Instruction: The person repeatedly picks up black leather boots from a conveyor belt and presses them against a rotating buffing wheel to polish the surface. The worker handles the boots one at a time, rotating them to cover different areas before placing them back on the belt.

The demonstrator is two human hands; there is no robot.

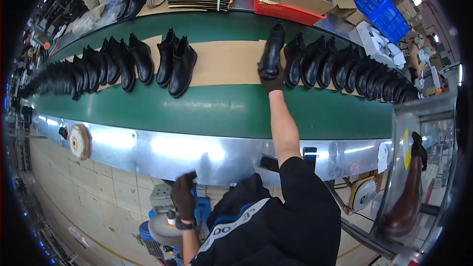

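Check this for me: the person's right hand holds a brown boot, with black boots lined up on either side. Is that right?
Not quite. The head view shows that the boot in the person's right hand is black, not brown. The black boots lined up on either side are as you say.
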